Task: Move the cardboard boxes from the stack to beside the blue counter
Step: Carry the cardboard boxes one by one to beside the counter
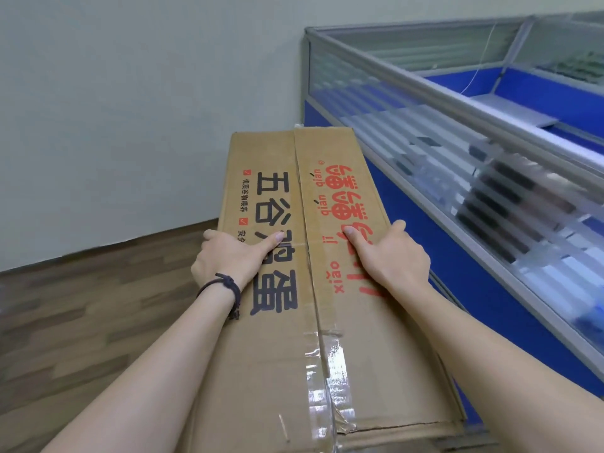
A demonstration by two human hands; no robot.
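A long brown cardboard box (294, 338) with black and red printed characters and clear tape along its top seam fills the middle of the head view. My left hand (228, 256) grips its left edge, thumb on the top flap. My right hand (392, 259) grips its right edge, thumb on top. The box lies right beside the blue counter (457, 263), which runs along its right side under a glass display top (457, 152). I cannot tell whether the box rests on the floor or is held above it.
A pale wall (130, 109) stands behind and to the left. Wood-pattern floor (81, 322) spreads out left of the box. The counter's metal frame (441, 89) rises higher than the box on the right.
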